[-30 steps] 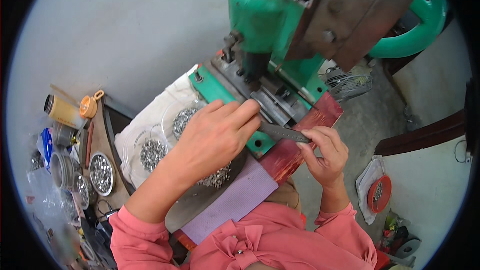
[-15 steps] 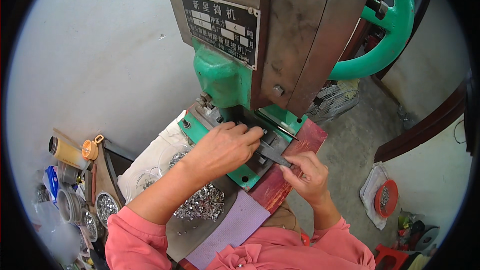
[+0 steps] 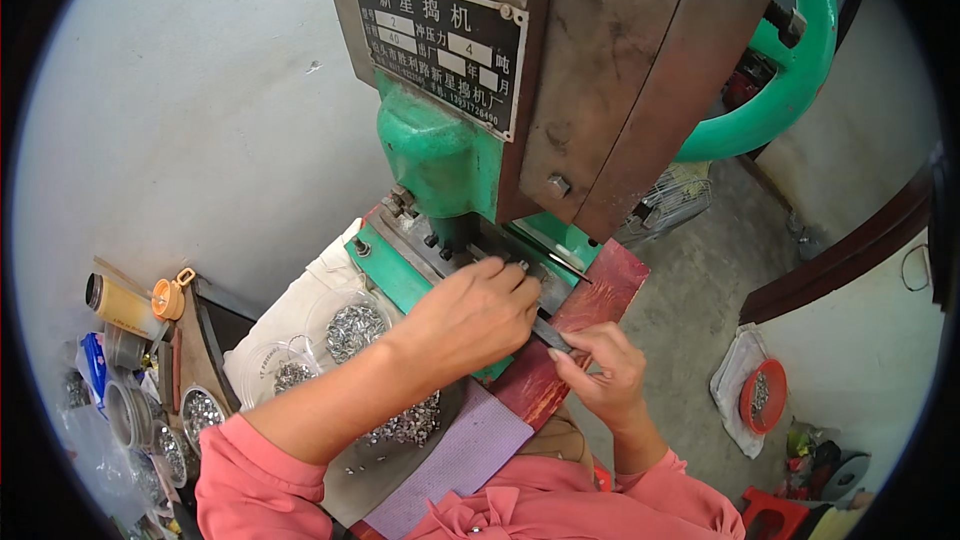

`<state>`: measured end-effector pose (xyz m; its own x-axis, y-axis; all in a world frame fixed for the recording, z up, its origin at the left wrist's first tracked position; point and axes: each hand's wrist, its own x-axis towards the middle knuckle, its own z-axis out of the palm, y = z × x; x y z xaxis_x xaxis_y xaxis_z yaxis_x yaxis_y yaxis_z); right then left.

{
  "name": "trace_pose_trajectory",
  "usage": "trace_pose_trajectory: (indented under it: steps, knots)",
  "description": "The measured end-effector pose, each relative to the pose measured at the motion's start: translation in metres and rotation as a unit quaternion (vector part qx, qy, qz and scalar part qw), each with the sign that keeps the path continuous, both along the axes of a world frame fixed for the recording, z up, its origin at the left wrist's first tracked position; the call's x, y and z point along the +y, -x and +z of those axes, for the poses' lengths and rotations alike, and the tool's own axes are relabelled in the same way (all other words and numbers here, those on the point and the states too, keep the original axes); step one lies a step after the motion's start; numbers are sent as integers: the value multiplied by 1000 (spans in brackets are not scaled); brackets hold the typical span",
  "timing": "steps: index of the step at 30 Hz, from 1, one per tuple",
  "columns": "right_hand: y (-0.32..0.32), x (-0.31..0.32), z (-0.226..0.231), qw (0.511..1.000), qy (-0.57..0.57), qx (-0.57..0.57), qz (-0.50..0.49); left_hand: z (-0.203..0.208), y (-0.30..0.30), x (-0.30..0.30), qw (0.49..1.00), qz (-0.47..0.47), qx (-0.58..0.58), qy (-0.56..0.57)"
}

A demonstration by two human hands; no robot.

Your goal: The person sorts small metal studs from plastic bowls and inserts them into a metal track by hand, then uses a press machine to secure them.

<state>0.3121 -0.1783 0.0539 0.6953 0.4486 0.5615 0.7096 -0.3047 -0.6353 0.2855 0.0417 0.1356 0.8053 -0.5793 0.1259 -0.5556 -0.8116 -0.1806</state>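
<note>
A bench press [image 3: 440, 155] with a green head and grey-brown body stands before me on a green base [image 3: 390, 265]. My left hand [image 3: 480, 315] is over the base, just in front of the press's ram, fingers bent and drawn together; whatever they hold is hidden. My right hand [image 3: 605, 370] pinches the near end of a narrow dark metal bar [image 3: 552, 336] between thumb and fingers. The bar's far end runs under my left hand toward the die area. A heap of small shiny metal pieces [image 3: 412, 420] lies left of the base, partly behind my left forearm.
Clear tubs [image 3: 355, 325] of metal bits stand on a pale cloth at left. Further left are a bottle [image 3: 128, 302], an orange lid [image 3: 168, 298] and several containers. A green handwheel [image 3: 770, 130] juts out at right. An orange-red bowl [image 3: 763, 395] sits on the floor.
My left hand has shifted right and toward me, uncovering more of the ram. My right hand, still on the bar, has come slightly nearer to me. The view has shifted a little.
</note>
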Motion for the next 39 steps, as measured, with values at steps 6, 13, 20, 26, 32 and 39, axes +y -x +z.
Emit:
trace_pose_trajectory:
  steps: [6,13,20,26,32,39]
  knots:
    - [-17,25,-17,999,-34,-22,22,-45,32,-11,989,104,-76,75]
    - [-58,41,-17,999,-21,32,36,-71,40,-15,967,153,-126,158]
    - [-90,61,-11,986,68,48,143,-76,39,-21,958,170,-138,185]
    - [-103,66,-10,973,77,87,198,-77,39,-22,954,177,-141,195]
    - [-102,70,-6,972,81,59,211,-79,39,-22,952,184,-140,202]
    - [-103,68,-5,969,92,65,221,-82,40,-24,948,189,-135,218]
